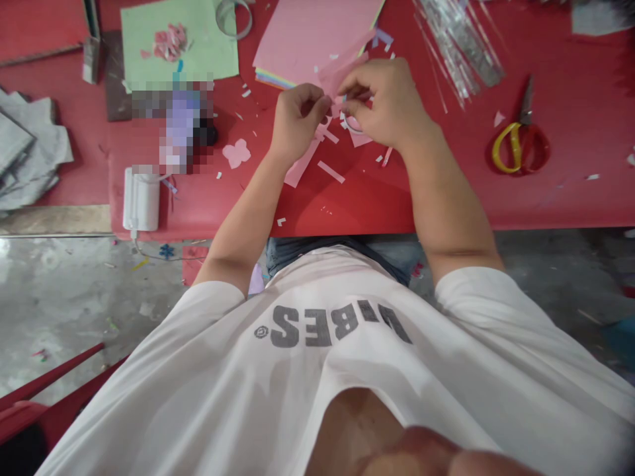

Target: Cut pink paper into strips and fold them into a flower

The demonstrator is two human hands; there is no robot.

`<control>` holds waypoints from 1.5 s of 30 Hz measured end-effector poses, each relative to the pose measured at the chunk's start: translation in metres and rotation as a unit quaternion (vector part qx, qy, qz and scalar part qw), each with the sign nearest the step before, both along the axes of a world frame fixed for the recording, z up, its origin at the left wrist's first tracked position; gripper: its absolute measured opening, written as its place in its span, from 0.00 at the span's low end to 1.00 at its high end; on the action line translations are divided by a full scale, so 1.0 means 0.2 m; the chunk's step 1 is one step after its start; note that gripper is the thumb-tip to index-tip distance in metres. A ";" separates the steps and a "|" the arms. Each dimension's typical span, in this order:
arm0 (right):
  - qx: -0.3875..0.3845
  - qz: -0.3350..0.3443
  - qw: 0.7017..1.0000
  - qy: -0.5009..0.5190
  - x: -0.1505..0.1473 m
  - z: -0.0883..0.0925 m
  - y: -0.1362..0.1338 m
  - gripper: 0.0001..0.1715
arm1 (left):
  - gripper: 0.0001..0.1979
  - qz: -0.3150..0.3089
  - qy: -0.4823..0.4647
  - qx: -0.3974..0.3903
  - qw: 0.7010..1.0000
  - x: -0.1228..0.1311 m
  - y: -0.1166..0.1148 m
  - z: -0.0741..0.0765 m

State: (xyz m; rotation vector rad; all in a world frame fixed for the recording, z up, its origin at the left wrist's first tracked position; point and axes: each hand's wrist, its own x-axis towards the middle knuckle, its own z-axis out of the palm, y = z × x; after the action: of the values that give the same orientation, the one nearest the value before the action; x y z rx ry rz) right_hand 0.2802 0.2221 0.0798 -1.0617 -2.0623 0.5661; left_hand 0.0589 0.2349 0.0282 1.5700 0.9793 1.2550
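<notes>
My left hand (300, 122) and my right hand (381, 99) meet above the red tabletop (446, 205), pinching a piece of pink paper (342, 74) between their fingers. A thin pale ring (352, 124) shows just below my right fingers, partly hidden by them. Its material is hard to tell. Pink paper strips and offcuts (317, 155) lie beneath my wrists. Above the hands rests a stack of pink and coloured paper sheets (307, 39).
Yellow-and-red-handled scissors (518, 142) lie to the right, past clear plastic strips (459, 46). On the left are a green sheet with pink scraps (173, 39), a pink flower cutout (236, 153), a white device (141, 198) and grey folded cloth (30, 149).
</notes>
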 end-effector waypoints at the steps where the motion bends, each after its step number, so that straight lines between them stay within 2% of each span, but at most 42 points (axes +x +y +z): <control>1: -0.005 -0.001 0.999 0.034 0.00 0.00 -0.01 0.15 | 0.10 0.006 0.000 -0.003 1.000 0.01 -0.01 0.01; 4: -0.018 0.011 0.995 0.096 -0.01 0.03 -0.04 0.25 | 0.11 0.015 -0.005 -0.008 1.000 0.02 -0.04 0.03; 7: -0.020 0.017 0.995 0.101 -0.02 0.06 -0.06 0.29 | 0.10 0.005 -0.006 -0.022 1.000 0.01 -0.05 0.04; 14: -0.014 0.001 0.995 0.095 -0.02 0.06 -0.05 0.29 | 0.09 -0.018 -0.002 -0.004 1.000 0.00 -0.01 0.02; 21: -0.005 0.010 0.995 0.095 -0.03 0.06 -0.06 0.28 | 0.12 -0.026 -0.001 -0.016 1.000 0.01 -0.04 0.05; 26: -0.009 0.010 0.995 0.098 -0.03 0.07 -0.07 0.29 | 0.12 -0.048 -0.026 -0.012 0.998 0.00 -0.03 0.04; 30: -0.013 0.018 0.996 0.091 -0.03 0.07 -0.07 0.29 | 0.11 -0.059 -0.042 -0.003 0.997 0.01 -0.05 0.05; 35: -0.009 0.022 0.997 0.078 -0.03 0.07 -0.09 0.30 | 0.05 -0.083 -0.060 -0.030 0.994 0.02 -0.07 0.05; 40: -0.001 0.011 0.997 0.072 -0.03 0.04 -0.07 0.23 | 0.05 -0.066 -0.051 -0.025 0.996 0.03 -0.05 0.03; 45: 0.013 -0.002 0.998 0.063 -0.03 0.00 -0.04 0.15 | 0.06 -0.050 -0.065 -0.085 0.993 0.03 -0.04 0.03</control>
State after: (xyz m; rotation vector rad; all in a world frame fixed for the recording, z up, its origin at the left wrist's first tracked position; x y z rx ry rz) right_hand 0.2747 0.2144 0.0805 -0.9890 -1.9522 0.5886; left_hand 0.0640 0.2263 0.0347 1.3710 0.8894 1.1573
